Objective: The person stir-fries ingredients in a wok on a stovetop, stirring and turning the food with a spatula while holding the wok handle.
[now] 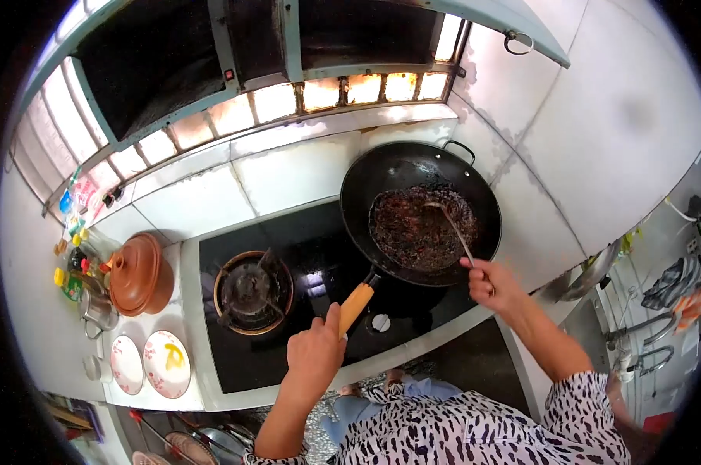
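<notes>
A black wok (pixel 358 182) sits tilted on the right side of the stove. Inside it lies a dark reddish-brown, glossy mass of food (pixel 405 225). My left hand (pixel 316 353) is closed around the wok's wooden handle (pixel 356 308), near its end. With my right hand (pixel 494 285) I grip a metal spoon (pixel 457 231) by its upper end. The spoon reaches over the wok's right rim, and its bowl rests in the food. What burner lies beneath the wok is hidden.
A bare gas burner (pixel 254 293) is on the left of the black glass stove (pixel 319 232). Further left stand a lidded clay pot (pixel 140 275), a metal mug (pixel 99 306) and two floral plates (pixel 167 380). A sink tap (pixel 652 353) is at right; a blue-green cabinet (pixel 292 39) hangs above.
</notes>
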### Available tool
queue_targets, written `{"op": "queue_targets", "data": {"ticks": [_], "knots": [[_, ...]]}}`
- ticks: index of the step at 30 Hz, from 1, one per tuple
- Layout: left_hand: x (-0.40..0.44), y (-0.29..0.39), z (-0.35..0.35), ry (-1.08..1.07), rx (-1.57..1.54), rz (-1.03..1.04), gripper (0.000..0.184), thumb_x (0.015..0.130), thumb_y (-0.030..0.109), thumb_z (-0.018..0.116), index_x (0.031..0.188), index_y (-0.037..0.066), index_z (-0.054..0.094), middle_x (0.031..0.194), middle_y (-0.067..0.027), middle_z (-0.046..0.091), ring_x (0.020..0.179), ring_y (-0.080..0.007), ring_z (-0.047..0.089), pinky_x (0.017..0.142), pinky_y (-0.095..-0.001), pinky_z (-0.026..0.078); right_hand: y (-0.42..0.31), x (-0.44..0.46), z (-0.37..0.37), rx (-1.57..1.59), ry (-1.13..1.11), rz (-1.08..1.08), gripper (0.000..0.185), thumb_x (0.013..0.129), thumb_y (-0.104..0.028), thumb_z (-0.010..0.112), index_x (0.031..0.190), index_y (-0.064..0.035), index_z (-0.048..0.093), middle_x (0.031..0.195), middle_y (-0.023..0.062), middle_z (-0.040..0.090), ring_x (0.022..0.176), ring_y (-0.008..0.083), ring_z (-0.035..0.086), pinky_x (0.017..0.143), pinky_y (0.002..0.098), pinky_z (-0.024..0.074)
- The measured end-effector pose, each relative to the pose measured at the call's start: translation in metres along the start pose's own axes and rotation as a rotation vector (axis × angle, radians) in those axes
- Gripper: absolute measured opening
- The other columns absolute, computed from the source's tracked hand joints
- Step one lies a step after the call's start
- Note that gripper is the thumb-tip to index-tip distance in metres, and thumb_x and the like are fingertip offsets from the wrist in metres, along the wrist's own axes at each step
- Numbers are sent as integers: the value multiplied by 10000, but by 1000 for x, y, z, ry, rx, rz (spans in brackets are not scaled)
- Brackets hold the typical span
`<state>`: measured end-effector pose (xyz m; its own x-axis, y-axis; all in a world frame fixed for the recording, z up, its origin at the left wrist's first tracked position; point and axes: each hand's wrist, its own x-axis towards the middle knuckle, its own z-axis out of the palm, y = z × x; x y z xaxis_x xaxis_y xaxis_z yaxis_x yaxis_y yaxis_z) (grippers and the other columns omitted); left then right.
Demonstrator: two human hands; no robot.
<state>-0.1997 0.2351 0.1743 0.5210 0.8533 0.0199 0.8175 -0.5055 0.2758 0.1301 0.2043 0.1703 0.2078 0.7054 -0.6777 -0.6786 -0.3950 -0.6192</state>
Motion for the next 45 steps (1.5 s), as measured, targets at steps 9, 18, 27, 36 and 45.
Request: {"op": "queue_targets", "data": {"ticks": [9, 18, 27, 36, 45], "knots": [[0, -1, -1, -25, -2, -11, 583, 679, 209, 647, 1185, 68, 394, 752, -109, 565, 574, -260, 591, 497, -335, 462, 3, -113, -3, -193, -20, 50, 195, 855, -136, 419, 969, -7, 509, 528, -50, 341, 342, 34, 222, 288, 183, 166], [0, -2, 1, -5, 15, -13, 546, 679, 206, 636, 1166, 72, 427, 742, -117, 567, 577, -271, 590, 510, -349, 472, -6, -57, 10, -342, -141, 36, 227, 876, -159, 386, 990, 8, 489, 518, -33, 344, 345, 64, 260, 310, 213, 199], [0, 1, 3, -16, 27, -29, 557, 680, 213, 632, 1179, 92, 417, 750, -114, 572, 588, -275, 592, 505, -360, 464, -22, 1, 41, -513, -153, -201, 155, 851, -86, 399, 928, -13, 512, 512, -19, 374, 337, 55, 258, 305, 211, 185], [0, 4, -1, -12, -8, -55, 560, 672, 198, 635, 1178, 91, 419, 747, -116, 571, 589, -280, 588, 513, -363, 464, -10, -88, -34, -435, -101, 51, 220, 883, -154, 367, 1012, -24, 490, 527, -19, 342, 351, 86, 279, 323, 228, 214], [0, 0, 3, 26, 8, -13, 583, 662, 192, 646, 1186, 91, 411, 735, -115, 564, 593, -279, 587, 511, -363, 461, -45, -26, -3, -493, -163, 38, 205, 848, -116, 412, 992, -12, 513, 541, 1, 400, 346, 57, 238, 313, 207, 188]]}}
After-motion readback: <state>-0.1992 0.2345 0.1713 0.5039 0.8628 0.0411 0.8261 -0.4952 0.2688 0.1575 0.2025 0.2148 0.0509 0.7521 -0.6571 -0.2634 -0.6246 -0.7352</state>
